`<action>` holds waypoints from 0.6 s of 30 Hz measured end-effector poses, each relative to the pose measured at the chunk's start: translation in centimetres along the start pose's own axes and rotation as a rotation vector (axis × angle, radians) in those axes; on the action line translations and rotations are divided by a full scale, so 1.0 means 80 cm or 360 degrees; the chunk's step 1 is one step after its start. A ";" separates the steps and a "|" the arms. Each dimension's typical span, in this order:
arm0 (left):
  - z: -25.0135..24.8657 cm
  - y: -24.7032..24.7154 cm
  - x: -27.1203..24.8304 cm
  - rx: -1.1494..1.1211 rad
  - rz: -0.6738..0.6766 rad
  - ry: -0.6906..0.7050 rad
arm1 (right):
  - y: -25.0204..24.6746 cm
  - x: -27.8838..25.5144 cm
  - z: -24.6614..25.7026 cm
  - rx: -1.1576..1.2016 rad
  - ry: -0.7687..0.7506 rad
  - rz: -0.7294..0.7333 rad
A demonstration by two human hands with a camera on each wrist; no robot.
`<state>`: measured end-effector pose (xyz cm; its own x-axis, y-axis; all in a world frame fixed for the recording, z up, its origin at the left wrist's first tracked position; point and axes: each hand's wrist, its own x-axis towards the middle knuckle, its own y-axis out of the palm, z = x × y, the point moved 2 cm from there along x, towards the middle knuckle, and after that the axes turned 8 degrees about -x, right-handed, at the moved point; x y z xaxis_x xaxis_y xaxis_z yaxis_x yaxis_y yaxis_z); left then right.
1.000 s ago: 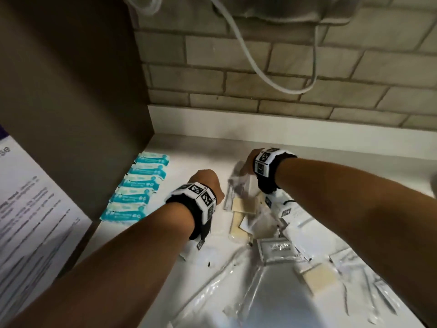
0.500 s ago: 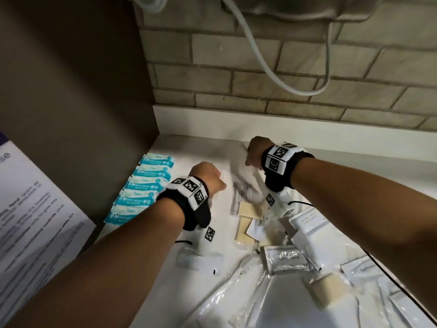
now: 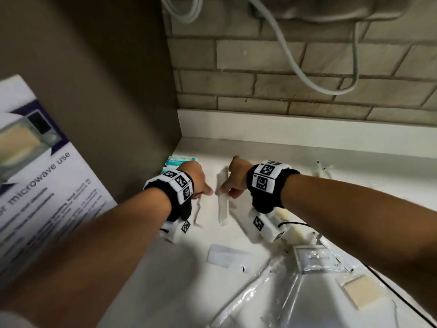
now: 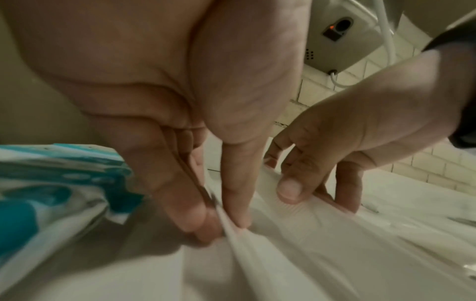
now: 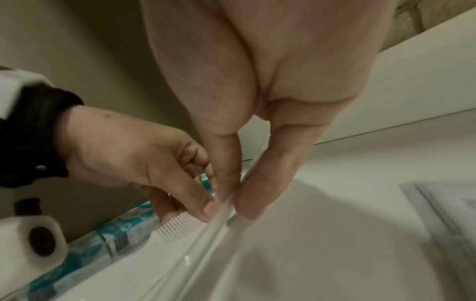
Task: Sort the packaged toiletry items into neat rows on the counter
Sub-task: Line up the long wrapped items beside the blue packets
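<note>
Beside the row of teal packets (image 3: 181,159), at the counter's far left, each hand holds a long clear packet. My left hand (image 3: 203,190) pinches the top of one clear packet (image 3: 198,214); in the left wrist view thumb and fingers (image 4: 221,228) squeeze its edge (image 4: 257,264). My right hand (image 3: 224,189) pinches the second clear packet (image 3: 223,210) just to the right. In the right wrist view the thumb and forefinger (image 5: 233,201) clamp its thin edge (image 5: 195,244). Both packets hang down toward me, their lower ends on the counter.
A loose pile lies at the near right: a white flat packet (image 3: 228,256), a silver sachet (image 3: 316,256), a wrapped soap bar (image 3: 361,292) and clear sleeves. A brown cabinet side (image 3: 106,91) bounds the left, a white backsplash (image 3: 283,129) the back. A grey cord (image 3: 307,79) hangs above.
Both hands have moved from the pile toward the far left corner, next to the teal row, each carrying a clear packet. The head view has swung left.
</note>
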<state>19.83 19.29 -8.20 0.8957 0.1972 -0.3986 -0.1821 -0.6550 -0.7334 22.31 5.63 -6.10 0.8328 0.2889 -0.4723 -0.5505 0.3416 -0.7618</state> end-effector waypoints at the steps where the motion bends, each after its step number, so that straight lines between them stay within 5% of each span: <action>1: -0.001 0.000 0.002 0.0019 -0.0046 0.0033 | 0.001 0.001 0.003 -0.0031 -0.0003 -0.0011; 7: -0.001 -0.009 0.002 0.0538 -0.0292 0.0224 | 0.001 -0.001 0.006 -0.0289 -0.0035 -0.0196; 13: 0.011 -0.007 -0.036 0.1011 -0.0122 0.0601 | 0.028 -0.033 -0.005 -0.1009 -0.0439 -0.0190; 18: 0.033 0.010 -0.067 0.1321 0.0079 0.0587 | 0.065 -0.049 -0.020 -0.1075 -0.0366 -0.0030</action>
<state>13.78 19.69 -8.09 0.9261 -0.1565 -0.3432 -0.3295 0.1072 -0.9381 16.25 4.82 -8.92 0.7673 0.4953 -0.4073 -0.3171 -0.2590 -0.9123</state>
